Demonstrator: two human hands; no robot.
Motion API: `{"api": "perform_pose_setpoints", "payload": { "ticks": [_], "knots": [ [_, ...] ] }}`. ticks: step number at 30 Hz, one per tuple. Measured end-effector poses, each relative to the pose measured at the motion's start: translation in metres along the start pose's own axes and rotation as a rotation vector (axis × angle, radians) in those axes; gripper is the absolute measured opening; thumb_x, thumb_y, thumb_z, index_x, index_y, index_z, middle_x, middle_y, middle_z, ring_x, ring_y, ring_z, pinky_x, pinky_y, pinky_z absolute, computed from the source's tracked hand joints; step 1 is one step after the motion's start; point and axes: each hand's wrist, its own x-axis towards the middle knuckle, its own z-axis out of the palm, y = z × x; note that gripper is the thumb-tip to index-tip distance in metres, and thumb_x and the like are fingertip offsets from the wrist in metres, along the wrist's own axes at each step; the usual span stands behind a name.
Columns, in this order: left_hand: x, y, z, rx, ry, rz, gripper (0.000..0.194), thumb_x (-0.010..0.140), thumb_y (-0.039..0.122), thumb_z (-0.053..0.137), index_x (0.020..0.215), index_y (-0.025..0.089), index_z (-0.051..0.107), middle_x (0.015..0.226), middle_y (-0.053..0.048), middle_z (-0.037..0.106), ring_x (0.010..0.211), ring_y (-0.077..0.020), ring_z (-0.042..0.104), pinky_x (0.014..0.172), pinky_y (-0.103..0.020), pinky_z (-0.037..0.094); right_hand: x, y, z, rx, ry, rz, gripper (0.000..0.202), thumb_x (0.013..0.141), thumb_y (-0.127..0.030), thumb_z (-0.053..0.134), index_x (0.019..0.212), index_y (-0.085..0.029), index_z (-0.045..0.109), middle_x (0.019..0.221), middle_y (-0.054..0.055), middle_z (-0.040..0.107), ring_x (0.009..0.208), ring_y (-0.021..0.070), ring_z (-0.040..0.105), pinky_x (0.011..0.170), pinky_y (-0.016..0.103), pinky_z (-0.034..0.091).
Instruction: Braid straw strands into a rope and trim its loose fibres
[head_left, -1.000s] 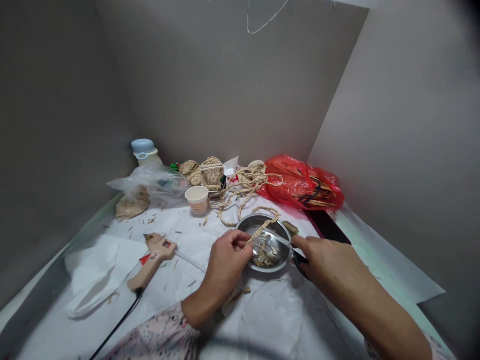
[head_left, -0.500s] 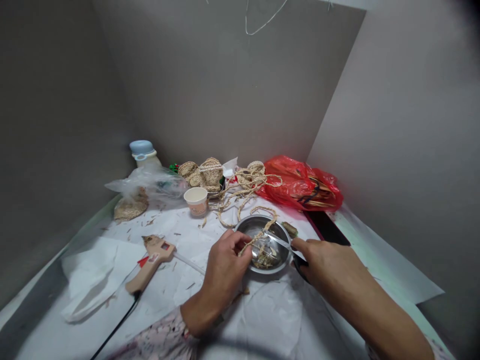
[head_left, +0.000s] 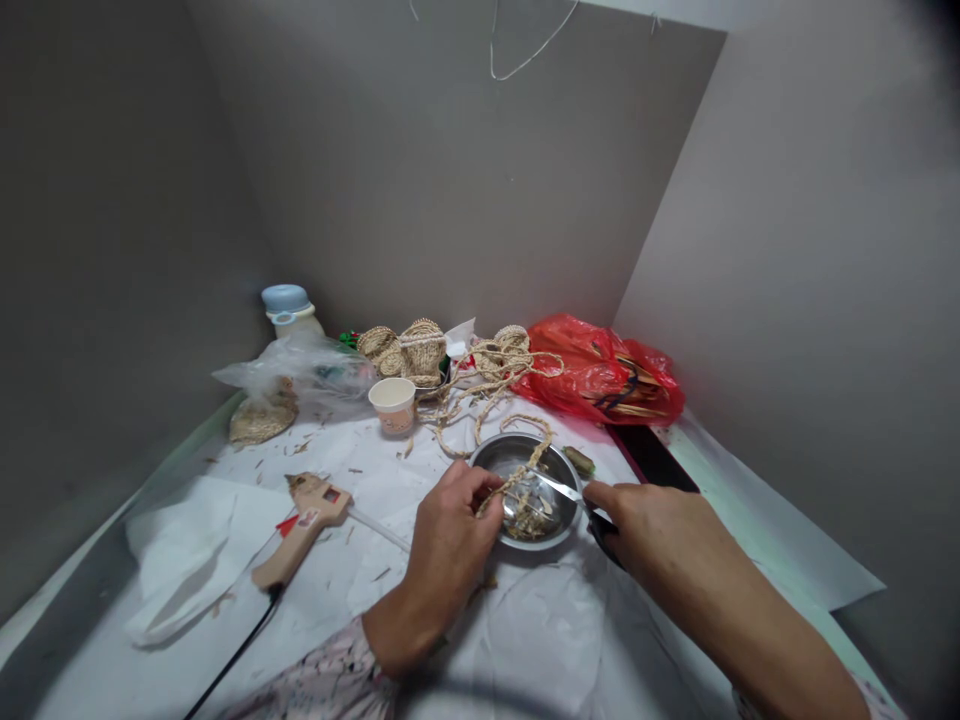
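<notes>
Between the thumb and fingers of my left hand [head_left: 455, 535] is a braided straw cord [head_left: 517, 478], pinched over the near left part of a metal bowl [head_left: 534, 545]. The cord runs up across the bowl and loops back toward the pile behind. My right hand [head_left: 645, 520] grips black-handled scissors [head_left: 559, 486] at the bowl's right rim. Their blades point left and reach the cord above the bowl; whether they are parted is too small to tell. Straw clippings [head_left: 531, 522] lie in the bowl.
A glue gun [head_left: 307, 525] with a cord lies at left, near white cloth [head_left: 184, 560]. Behind stand a paper cup [head_left: 393, 408], coiled straw pieces [head_left: 420, 350], a clear plastic bag [head_left: 307, 362] and a blue-lidded bottle [head_left: 289, 305]. A red bag [head_left: 592, 370] and dark phone-like slab [head_left: 652, 458] are at right.
Both hands, the cord and the scissors stay nearly in place. The whole view has shifted very slightly downward in the picture.
</notes>
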Motion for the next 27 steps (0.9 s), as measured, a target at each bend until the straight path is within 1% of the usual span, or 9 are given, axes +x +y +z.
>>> {"api": "perform_pose_setpoints", "payload": {
  "ticks": [3,6,9,13,17,20,27],
  "knots": [
    [0.0010,0.0005,-0.0006,-0.019,0.007,-0.024,0.016,0.078,0.019,0.053,0.084,0.018,0.068,0.079,-0.002,0.058,0.068,-0.0139,0.056,0.063,-0.025,0.042,0.0001,0.0023,-0.0009,-0.002,0.020,0.017,0.022,0.078,-0.013,0.055,0.092,-0.027,0.065,0.080,0.002,0.073,0.070,0.0200,0.069,0.048,0.027,0.025],
    [0.0025,-0.0001,-0.0006,-0.058,0.032,-0.060,0.019,0.077,0.021,0.055,0.091,0.018,0.068,0.076,-0.001,0.059,0.065,-0.0140,0.055,0.062,-0.025,0.042,0.0000,0.0067,-0.0008,-0.012,0.051,0.060,0.025,0.078,-0.016,0.056,0.099,-0.028,0.064,0.084,0.002,0.073,0.074,0.0214,0.069,0.049,0.026,0.027],
    [0.0033,-0.0016,0.0002,-0.120,0.043,-0.100,0.025,0.076,0.024,0.057,0.097,0.018,0.068,0.070,0.000,0.059,0.061,-0.0137,0.053,0.059,-0.024,0.041,0.0005,0.0097,-0.0005,-0.023,0.017,0.093,0.027,0.078,-0.017,0.056,0.102,-0.027,0.063,0.085,0.003,0.073,0.076,0.0233,0.069,0.050,0.026,0.028],
    [0.0031,-0.0015,0.0007,-0.152,0.040,-0.122,0.025,0.075,0.025,0.058,0.096,0.017,0.068,0.068,0.000,0.059,0.060,-0.0134,0.052,0.057,-0.023,0.041,0.0034,0.0082,0.0016,-0.018,-0.024,0.093,0.027,0.078,-0.014,0.055,0.102,-0.023,0.064,0.089,0.006,0.073,0.079,0.0241,0.070,0.052,0.027,0.031],
    [0.0022,0.0015,0.0004,-0.135,0.031,-0.115,0.024,0.076,0.025,0.058,0.096,0.016,0.069,0.068,0.000,0.058,0.059,-0.0133,0.052,0.057,-0.023,0.041,0.0068,0.0047,0.0045,-0.010,-0.034,0.077,0.030,0.080,-0.017,0.055,0.108,-0.024,0.062,0.089,0.006,0.073,0.079,0.0243,0.070,0.053,0.027,0.034],
    [0.0013,0.0036,0.0007,-0.115,0.018,-0.091,0.021,0.074,0.024,0.060,0.091,0.017,0.070,0.069,0.000,0.058,0.061,-0.0135,0.053,0.058,-0.024,0.041,0.0078,0.0041,0.0051,-0.020,-0.049,0.075,0.032,0.079,-0.018,0.056,0.111,-0.025,0.062,0.090,0.006,0.073,0.081,0.0256,0.070,0.054,0.027,0.034],
    [0.0012,0.0029,0.0009,-0.096,0.013,-0.084,0.021,0.073,0.023,0.059,0.090,0.017,0.070,0.070,0.000,0.059,0.060,-0.0131,0.053,0.059,-0.024,0.041,0.0066,0.0061,0.0047,-0.012,-0.042,0.083,0.028,0.080,-0.020,0.057,0.106,-0.025,0.063,0.089,0.007,0.073,0.081,0.0263,0.070,0.053,0.027,0.035]
  ]
}}
